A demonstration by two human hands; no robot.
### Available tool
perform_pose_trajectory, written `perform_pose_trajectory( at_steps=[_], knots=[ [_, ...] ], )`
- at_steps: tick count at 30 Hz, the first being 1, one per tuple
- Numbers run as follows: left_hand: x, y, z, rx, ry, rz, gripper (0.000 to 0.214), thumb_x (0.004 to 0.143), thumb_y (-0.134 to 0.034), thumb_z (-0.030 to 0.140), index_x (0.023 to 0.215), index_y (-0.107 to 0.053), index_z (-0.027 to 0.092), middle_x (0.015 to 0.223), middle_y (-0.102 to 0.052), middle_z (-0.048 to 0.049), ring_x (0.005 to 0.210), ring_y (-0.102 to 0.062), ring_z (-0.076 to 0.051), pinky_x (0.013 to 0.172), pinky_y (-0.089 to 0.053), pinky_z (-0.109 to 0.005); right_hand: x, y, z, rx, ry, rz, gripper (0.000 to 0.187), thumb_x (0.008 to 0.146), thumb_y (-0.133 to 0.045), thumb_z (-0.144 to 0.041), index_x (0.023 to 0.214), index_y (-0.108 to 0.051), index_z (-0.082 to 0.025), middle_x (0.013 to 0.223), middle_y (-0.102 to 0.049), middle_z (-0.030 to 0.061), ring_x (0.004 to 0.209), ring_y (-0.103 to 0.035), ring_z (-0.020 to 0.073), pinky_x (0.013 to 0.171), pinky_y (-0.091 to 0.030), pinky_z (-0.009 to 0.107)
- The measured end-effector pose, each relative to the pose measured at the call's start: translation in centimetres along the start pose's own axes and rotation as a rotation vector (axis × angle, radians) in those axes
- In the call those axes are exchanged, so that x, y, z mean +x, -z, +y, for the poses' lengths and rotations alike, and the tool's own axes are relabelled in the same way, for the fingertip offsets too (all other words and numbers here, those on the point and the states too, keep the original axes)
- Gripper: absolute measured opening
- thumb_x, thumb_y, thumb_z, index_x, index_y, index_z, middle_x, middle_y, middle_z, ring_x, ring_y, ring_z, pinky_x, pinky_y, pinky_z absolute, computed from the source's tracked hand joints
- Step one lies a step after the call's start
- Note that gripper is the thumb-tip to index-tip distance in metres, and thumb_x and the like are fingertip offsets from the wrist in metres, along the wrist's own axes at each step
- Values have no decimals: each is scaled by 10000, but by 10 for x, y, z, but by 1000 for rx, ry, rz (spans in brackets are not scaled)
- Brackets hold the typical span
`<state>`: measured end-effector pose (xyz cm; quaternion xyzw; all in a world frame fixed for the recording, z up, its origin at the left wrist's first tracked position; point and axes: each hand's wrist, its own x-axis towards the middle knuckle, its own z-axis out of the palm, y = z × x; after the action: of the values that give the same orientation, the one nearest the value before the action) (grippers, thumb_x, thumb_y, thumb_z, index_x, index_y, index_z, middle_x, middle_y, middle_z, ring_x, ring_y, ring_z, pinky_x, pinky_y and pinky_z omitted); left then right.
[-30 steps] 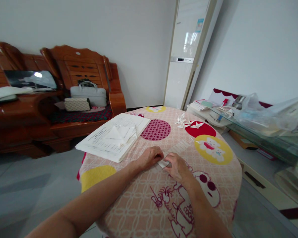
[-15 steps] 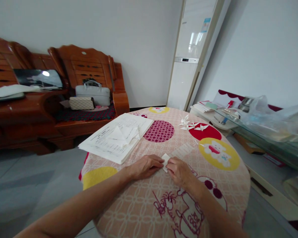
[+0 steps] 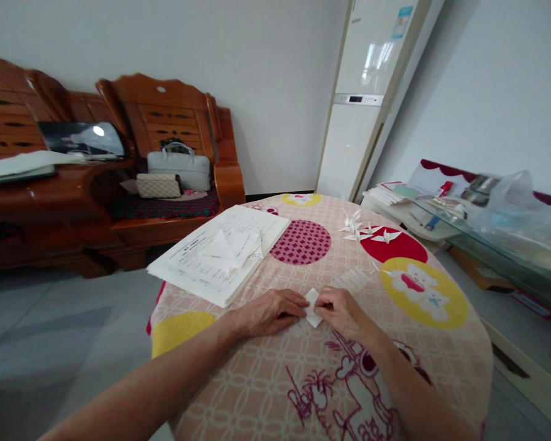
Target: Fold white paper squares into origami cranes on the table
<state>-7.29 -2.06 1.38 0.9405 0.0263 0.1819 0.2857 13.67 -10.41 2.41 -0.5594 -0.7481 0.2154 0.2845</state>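
A small folded piece of white paper [image 3: 313,315] lies on the patterned tablecloth [image 3: 252,380] between my hands, one corner pointing toward me. From the left, the closed fingers of my left hand [image 3: 275,311] hold its edge against the cloth. My right hand [image 3: 344,311] pinches the paper's right side between thumb and fingers. Beyond my right hand, several white folded paper cranes [image 3: 386,237] stand around a red circle on the cloth. To the left, loose paper pieces [image 3: 224,250] rest on a stack of printed sheets [image 3: 188,269].
Wooden chairs [image 3: 174,116] stand behind at the left, with a grey bag [image 3: 183,170] and a small quilted purse [image 3: 158,185] on one seat. A tall white air conditioner [image 3: 356,135] is at the back. On the right, a glass-topped stand [image 3: 468,226] carries plastic bags and papers.
The view has shifted slightly, so the room sits differently in the picture. My right fingers have risen a little on the folded paper, and more of its lower corner shows.
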Motion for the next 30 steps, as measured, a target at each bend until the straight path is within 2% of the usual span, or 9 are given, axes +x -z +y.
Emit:
perform_pose_trajectory(
  at_steps=[5, 12, 16, 22, 30],
  knots=[
    [-1, 0, 3, 7, 15, -16, 272, 890, -497, 128, 1098, -668, 170, 1206, -643, -138, 1156, -579, -217, 987, -467, -348, 1, -9, 5, -6, 2, 66, 171, 782, -587, -33, 678, -649, -154, 711, -586, 5, 685, -543, 124, 627, -376, 223],
    [-1, 3, 12, 13, 0, -44, 355, 868, -496, 113, 1212, -576, 154, 1199, -620, -142, 1158, -560, -231, 1002, -453, -360, 4, -12, 6, -28, 5, 33, 137, 822, -605, -93, 731, -683, -158, 739, -624, 22, 719, -559, 140, 648, -383, 234],
    [0, 1, 18, 78, 25, -57, 380, 877, -463, 90, 1226, -580, 180, 1164, -625, -130, 1111, -584, -225, 983, -462, -338, 3, -9, 2, -38, -18, 25, 137, 824, -612, -99, 730, -690, -162, 741, -629, 22, 711, -558, 136, 643, -379, 234],
    [-2, -3, 15, 139, 39, -59, 374, 896, -461, 126, 1245, -585, 180, 1272, -575, -141, 1161, -562, -235, 996, -458, -340, -6, -3, 7, -123, -12, 39, 152, 775, -643, -67, 662, -658, -168, 702, -591, 15, 707, -539, 149, 637, -371, 251],
    [-3, -1, 10, 121, 11, -45, 370, 896, -479, 152, 1236, -612, 207, 1270, -597, -137, 1176, -565, -236, 1006, -464, -361, -6, -6, 6, -127, -40, 42, 190, 742, -607, -25, 624, -620, -172, 676, -594, 12, 723, -547, 159, 651, -379, 258]
  ],
)
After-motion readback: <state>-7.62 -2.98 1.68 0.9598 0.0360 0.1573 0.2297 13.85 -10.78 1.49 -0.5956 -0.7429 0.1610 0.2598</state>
